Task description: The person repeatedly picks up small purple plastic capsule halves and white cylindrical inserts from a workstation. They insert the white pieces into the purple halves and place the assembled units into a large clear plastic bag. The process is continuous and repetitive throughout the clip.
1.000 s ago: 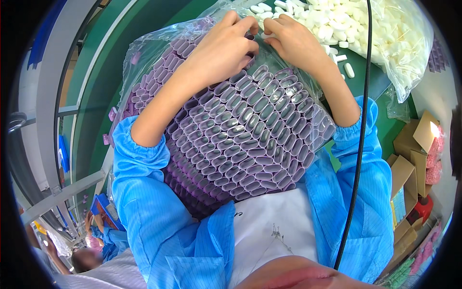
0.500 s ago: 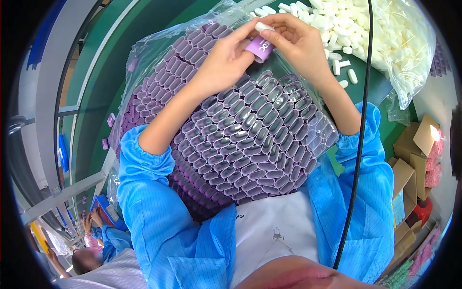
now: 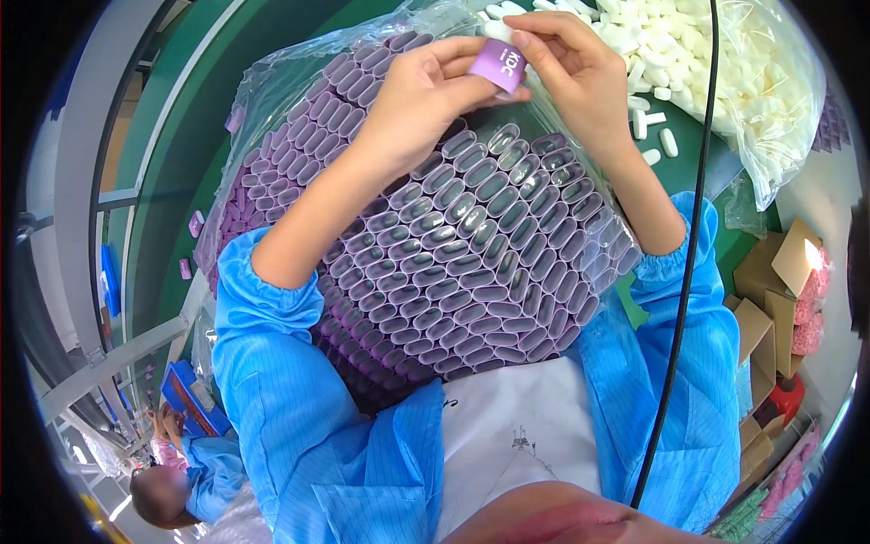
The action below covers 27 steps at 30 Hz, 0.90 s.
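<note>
My left hand [image 3: 408, 104] grips a small purple oval shell [image 3: 499, 65] with white print between thumb and fingers. At its far end sits a white oval plug [image 3: 497, 30], partly hidden behind the shell. The thumb and bent fingers of my right hand [image 3: 584, 86] close on that plug at the shell's right edge; how deep the plug sits I cannot tell. Right below my hands lies a large pack of purple oval shells [image 3: 471, 245], standing side by side with their hollow ends up, on clear plastic film.
A clear bag [image 3: 779, 118] spills a heap of white plugs [image 3: 652, 45] on the green table [image 3: 680, 177] at the far right. A black cable [image 3: 693, 245] hangs across the right side. Open cartons [image 3: 770, 290] stand at right. Another person [image 3: 213, 467] works at lower left.
The plug now sits lower behind the shell's far edge, and the shell has turned its printed side more toward me. Both hands have shifted slightly; my right thumb has moved up.
</note>
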Each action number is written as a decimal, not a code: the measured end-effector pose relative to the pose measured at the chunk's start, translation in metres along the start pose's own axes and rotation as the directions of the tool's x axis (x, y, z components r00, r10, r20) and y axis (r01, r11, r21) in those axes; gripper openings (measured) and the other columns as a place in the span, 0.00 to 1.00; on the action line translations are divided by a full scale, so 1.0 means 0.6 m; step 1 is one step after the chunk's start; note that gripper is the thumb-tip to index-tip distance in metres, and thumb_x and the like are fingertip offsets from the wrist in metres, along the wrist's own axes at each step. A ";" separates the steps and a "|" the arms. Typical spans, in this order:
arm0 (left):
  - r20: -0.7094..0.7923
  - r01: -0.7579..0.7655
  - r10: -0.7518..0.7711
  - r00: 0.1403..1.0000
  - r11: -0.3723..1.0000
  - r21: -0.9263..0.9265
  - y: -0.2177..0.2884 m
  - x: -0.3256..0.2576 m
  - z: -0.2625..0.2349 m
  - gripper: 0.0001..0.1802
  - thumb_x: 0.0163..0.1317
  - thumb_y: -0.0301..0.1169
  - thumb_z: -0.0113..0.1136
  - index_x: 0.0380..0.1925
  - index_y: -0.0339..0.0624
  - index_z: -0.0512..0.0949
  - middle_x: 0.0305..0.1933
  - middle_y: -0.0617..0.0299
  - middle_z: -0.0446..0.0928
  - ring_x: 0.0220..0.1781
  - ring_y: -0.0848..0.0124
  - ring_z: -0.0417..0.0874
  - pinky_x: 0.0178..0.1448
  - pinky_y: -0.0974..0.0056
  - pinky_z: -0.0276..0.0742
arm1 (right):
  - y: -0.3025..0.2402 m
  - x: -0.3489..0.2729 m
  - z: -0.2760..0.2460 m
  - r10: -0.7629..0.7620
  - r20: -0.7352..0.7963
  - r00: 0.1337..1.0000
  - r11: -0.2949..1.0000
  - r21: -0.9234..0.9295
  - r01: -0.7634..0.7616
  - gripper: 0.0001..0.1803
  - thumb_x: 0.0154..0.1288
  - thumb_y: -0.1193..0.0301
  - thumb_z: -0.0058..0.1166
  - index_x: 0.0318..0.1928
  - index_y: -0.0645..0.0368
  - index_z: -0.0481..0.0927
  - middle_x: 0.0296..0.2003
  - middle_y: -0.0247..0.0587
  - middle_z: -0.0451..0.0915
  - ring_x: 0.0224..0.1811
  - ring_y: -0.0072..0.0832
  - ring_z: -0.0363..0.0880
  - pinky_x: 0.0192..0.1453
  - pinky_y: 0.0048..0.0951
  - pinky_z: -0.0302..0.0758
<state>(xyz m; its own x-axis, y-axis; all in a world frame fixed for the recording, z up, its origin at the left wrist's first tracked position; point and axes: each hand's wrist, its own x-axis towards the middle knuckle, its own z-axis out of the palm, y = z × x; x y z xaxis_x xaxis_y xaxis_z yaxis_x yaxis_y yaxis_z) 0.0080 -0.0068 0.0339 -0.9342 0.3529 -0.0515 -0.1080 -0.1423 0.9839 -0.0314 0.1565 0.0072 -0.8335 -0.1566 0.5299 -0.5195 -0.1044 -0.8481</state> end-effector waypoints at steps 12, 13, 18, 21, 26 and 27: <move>-0.098 -0.098 0.084 0.992 0.984 -0.146 -0.015 0.005 -0.008 0.19 0.64 0.24 0.59 0.55 0.29 0.72 0.50 0.56 0.78 0.51 0.72 0.80 0.55 0.69 0.75 | -0.006 -0.006 -0.020 -0.070 0.096 0.993 0.989 -0.123 0.082 0.11 0.61 0.84 0.56 0.46 0.69 0.79 0.46 0.47 0.79 0.49 0.29 0.79 0.52 0.26 0.76; -0.106 -0.106 0.093 0.990 0.987 -0.123 -0.018 0.006 -0.012 0.19 0.63 0.24 0.60 0.53 0.30 0.74 0.49 0.57 0.78 0.50 0.72 0.80 0.55 0.69 0.75 | -0.004 -0.007 -0.022 -0.106 0.140 0.985 0.982 -0.139 0.125 0.11 0.61 0.84 0.56 0.45 0.69 0.79 0.47 0.47 0.78 0.49 0.29 0.79 0.52 0.26 0.76; -0.142 -0.173 0.201 0.969 0.966 0.191 -0.012 0.003 -0.014 0.19 0.59 0.21 0.63 0.52 0.34 0.76 0.52 0.57 0.78 0.53 0.70 0.79 0.59 0.65 0.76 | 0.009 -0.004 -0.031 -0.240 0.240 0.941 0.953 -0.125 0.275 0.11 0.60 0.84 0.57 0.45 0.69 0.80 0.49 0.47 0.78 0.48 0.29 0.79 0.51 0.26 0.76; -0.182 -0.223 0.260 0.948 0.954 0.201 -0.018 0.003 -0.010 0.18 0.55 0.17 0.65 0.48 0.35 0.80 0.51 0.58 0.79 0.52 0.71 0.79 0.58 0.67 0.76 | 0.004 -0.003 -0.029 -0.232 0.211 0.949 0.955 -0.134 0.263 0.11 0.58 0.83 0.59 0.43 0.66 0.81 0.44 0.45 0.80 0.45 0.28 0.80 0.47 0.25 0.76; -0.189 -0.295 0.368 0.910 0.898 0.328 -0.021 0.003 -0.009 0.17 0.53 0.17 0.67 0.45 0.36 0.81 0.46 0.59 0.81 0.48 0.73 0.81 0.55 0.68 0.78 | 0.000 -0.004 -0.018 -0.354 0.123 0.927 0.893 -0.248 0.374 0.08 0.53 0.80 0.63 0.36 0.60 0.85 0.35 0.40 0.83 0.36 0.27 0.82 0.38 0.24 0.77; -0.227 -0.250 0.332 0.916 0.913 0.323 -0.019 0.000 -0.003 0.17 0.52 0.17 0.67 0.44 0.36 0.81 0.45 0.59 0.82 0.47 0.73 0.82 0.54 0.68 0.78 | -0.004 -0.004 -0.018 -0.376 0.137 0.917 0.874 -0.275 0.400 0.08 0.53 0.81 0.63 0.35 0.60 0.85 0.34 0.40 0.83 0.36 0.27 0.82 0.38 0.25 0.77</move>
<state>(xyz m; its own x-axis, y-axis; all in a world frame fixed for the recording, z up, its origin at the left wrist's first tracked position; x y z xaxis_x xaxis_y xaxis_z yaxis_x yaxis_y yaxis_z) 0.0086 -0.0071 0.0223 -0.9685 0.0656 0.2402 0.2451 0.0802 0.9662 -0.0303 0.1680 0.0077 -0.5429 -0.2383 0.8053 -0.8391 0.1164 -0.5313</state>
